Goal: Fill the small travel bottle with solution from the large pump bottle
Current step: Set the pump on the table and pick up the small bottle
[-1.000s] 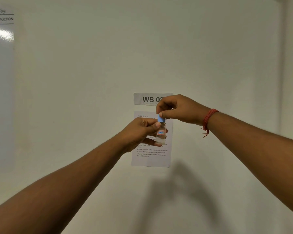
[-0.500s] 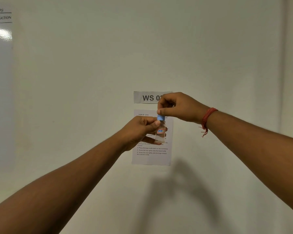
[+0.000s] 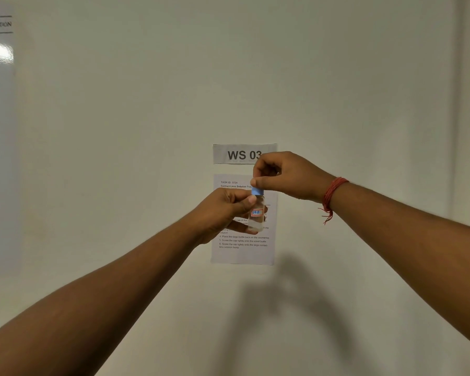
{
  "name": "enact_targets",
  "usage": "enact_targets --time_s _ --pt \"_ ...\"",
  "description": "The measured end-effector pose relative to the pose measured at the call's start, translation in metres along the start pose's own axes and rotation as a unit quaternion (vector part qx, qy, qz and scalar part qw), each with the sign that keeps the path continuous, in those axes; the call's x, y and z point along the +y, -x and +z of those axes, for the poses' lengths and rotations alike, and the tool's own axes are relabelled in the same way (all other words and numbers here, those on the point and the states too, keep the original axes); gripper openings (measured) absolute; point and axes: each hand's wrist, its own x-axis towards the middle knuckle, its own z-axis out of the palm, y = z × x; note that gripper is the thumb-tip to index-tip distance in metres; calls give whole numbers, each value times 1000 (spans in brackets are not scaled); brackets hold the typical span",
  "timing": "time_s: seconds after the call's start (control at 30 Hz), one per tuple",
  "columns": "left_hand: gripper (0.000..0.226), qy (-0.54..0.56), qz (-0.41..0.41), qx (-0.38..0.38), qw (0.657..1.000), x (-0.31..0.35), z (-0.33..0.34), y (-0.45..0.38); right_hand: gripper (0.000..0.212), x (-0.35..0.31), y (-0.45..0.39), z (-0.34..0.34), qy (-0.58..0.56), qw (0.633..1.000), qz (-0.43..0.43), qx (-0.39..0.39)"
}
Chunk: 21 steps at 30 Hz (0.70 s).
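My left hand (image 3: 224, 210) grips the travel bottle (image 3: 257, 213); my right hand (image 3: 282, 175) pinches its blue cap (image 3: 257, 191). I judge only capping remains.

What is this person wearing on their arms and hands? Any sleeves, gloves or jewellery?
Both forearms are bare, with no sleeves in view and no gloves on the left hand or the right hand. The only thing worn is a red thread bracelet wound several times round the right wrist, with loose frayed ends hanging below it.
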Motion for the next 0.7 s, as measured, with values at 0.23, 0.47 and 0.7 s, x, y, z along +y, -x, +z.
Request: enact_targets --time_s 0.23,0.47,0.7 --pt "28 -10 -2 1 1000 -4 2 -3 10 1 2 -1 -12 1000 -5 -16" --pt "29 -7 0 -2 1000 -4 3 -5 11 4 1 3 10 1000 -11 13" --pt "31 -21 -1 -2 1000 -5 4 -4 3 5 4 3 8 1000 -12 -2"
